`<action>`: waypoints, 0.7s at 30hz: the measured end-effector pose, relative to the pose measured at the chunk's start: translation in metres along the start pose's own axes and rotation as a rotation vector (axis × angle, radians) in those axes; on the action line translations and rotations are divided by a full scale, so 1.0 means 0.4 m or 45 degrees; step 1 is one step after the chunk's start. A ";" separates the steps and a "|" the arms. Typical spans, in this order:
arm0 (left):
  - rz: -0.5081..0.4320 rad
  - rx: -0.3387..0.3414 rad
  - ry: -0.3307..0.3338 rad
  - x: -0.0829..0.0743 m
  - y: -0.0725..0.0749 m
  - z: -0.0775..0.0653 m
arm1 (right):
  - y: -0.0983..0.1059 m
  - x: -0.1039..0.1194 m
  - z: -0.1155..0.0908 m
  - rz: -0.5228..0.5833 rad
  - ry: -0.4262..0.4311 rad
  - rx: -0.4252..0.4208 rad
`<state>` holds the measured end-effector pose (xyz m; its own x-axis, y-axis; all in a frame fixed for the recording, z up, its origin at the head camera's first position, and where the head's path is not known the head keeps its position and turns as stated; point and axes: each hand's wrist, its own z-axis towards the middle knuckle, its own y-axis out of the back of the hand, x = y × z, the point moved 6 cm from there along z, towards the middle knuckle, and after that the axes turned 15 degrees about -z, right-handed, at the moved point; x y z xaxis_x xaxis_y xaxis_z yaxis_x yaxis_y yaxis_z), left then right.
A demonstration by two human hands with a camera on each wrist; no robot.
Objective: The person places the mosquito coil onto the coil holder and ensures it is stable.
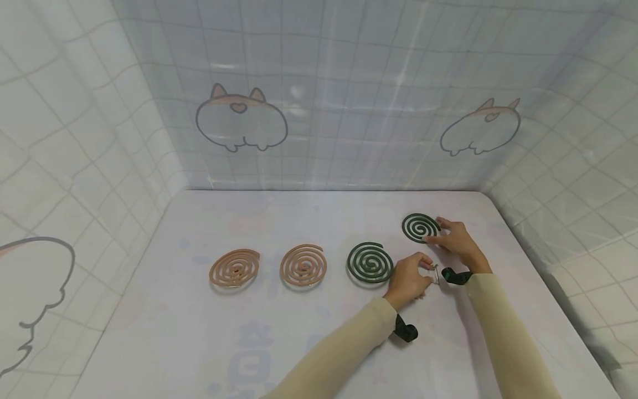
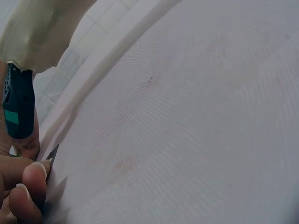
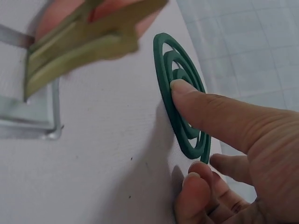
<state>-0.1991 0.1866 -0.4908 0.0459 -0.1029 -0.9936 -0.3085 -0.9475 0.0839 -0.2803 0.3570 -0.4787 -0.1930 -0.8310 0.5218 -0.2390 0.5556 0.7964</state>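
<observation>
My right hand [image 1: 458, 244] pinches a green mosquito coil [image 1: 420, 228] near the table's far right. In the right wrist view the coil [image 3: 161, 65] is tilted, with the thumb on its face and fingers at its lower edge. Below it, my left hand [image 1: 406, 281] pinches a small metal coil stand [image 1: 437, 274] between thumb and fingers. The stand's upright part [image 3: 79, 53] looms close in the right wrist view. Only a dark tip of metal [image 2: 54, 153] shows beyond the left fingers in the left wrist view.
Left of my left hand, another green coil [image 1: 370, 263] sits slightly raised. Two brown coils, one nearer [image 1: 303, 266] and one farther left [image 1: 235, 269], sit in the same row, raised too. Grid-patterned curtains [image 1: 339, 111] border the white table [image 1: 199, 343] at the back and sides.
</observation>
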 end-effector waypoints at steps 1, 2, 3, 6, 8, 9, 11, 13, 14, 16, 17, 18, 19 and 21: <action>0.002 -0.001 -0.003 -0.001 0.000 0.000 | 0.000 0.001 0.001 0.007 0.003 -0.002; 0.007 0.000 -0.002 -0.002 0.000 0.000 | 0.001 0.001 0.001 0.012 0.005 -0.006; 0.004 0.002 -0.003 -0.003 0.000 -0.001 | 0.001 0.003 0.001 0.021 0.006 -0.011; 0.008 0.007 -0.005 -0.006 0.001 -0.003 | 0.001 0.003 0.001 0.062 -0.007 -0.032; 0.009 0.005 -0.006 -0.009 0.001 -0.005 | 0.000 0.002 0.002 0.096 -0.013 -0.049; 0.006 0.002 -0.007 -0.010 0.002 -0.005 | 0.000 0.002 0.001 0.112 -0.014 -0.058; 0.010 -0.005 -0.003 -0.012 0.002 -0.007 | -0.001 0.001 -0.001 0.153 -0.017 -0.073; 0.008 -0.011 0.006 -0.013 0.003 -0.008 | -0.001 0.000 -0.005 0.184 -0.008 -0.080; 0.007 -0.012 0.012 -0.013 0.002 -0.008 | -0.001 -0.001 -0.007 0.191 -0.006 -0.087; 0.005 -0.017 0.026 -0.012 0.002 -0.010 | 0.001 -0.005 -0.011 0.203 0.011 -0.095; 0.005 -0.020 0.030 -0.012 0.002 -0.010 | 0.002 -0.005 -0.014 0.208 0.028 -0.098; 0.008 -0.024 0.032 -0.012 0.001 -0.010 | 0.004 -0.007 -0.016 0.215 0.041 -0.100; 0.012 -0.028 0.034 -0.012 0.001 -0.011 | 0.004 -0.009 -0.017 0.219 0.052 -0.103; 0.027 -0.037 0.030 -0.012 0.001 -0.011 | 0.006 -0.011 -0.018 0.247 0.079 -0.100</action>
<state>-0.1954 0.1853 -0.4857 0.0619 -0.1298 -0.9896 -0.2819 -0.9534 0.1074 -0.2731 0.3618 -0.4767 -0.1685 -0.7103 0.6835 -0.1280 0.7033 0.6993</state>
